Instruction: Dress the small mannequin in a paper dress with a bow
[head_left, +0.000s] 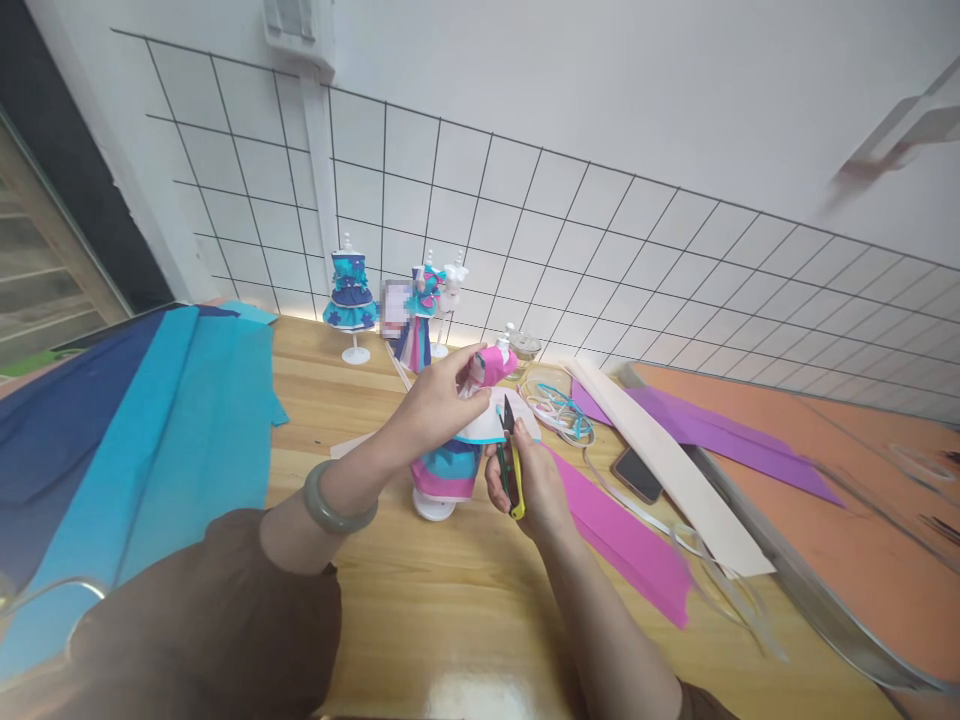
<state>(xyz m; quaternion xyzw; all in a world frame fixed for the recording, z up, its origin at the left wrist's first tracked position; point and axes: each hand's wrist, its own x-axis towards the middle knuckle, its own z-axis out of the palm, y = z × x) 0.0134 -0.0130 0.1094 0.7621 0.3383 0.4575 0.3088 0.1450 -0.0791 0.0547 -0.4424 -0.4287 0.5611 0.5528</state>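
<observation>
A small white dress form (433, 507) stands on the wooden table, tilted in view, wearing a doll dress (448, 468) with a pink top, a white layer edged in blue, and a blue and pink skirt. My left hand (450, 385) is closed around the dress form's upper body, at the pink top (495, 365). My right hand (529, 475) grips yellow and dark green scissors (514, 470). The dark blades point up and lie against the white layer (484, 418); whether they cut into the cloth I cannot tell.
Behind stand dressed mini forms, one in a blue tiered dress (350, 290). Blue fabric (217, 400) covers the left side. To the right lie ribbons (562, 412), a pink strip (626, 540), a cream strip (667, 460), purple fabric (720, 430) and a phone (637, 472). A wire grid (510, 215) backs the table.
</observation>
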